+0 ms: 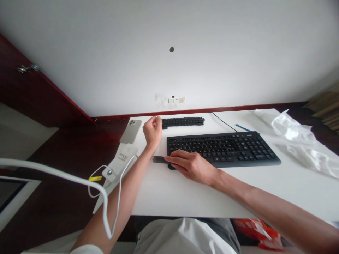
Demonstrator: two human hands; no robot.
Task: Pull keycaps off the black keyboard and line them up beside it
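Pinching a dark flat strip between thumb and fingers, my right hand rests at the front left corner of the black keyboard on the white desk. My left hand is curled into a fist between the phone and a separate row of black keys.

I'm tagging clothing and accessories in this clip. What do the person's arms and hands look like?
Both forearms are bare, and the left hand and right hand show no gloves, rings or watch. A white sleeve edge shows at the left upper arm, at the bottom of the picture. No markings are visible.
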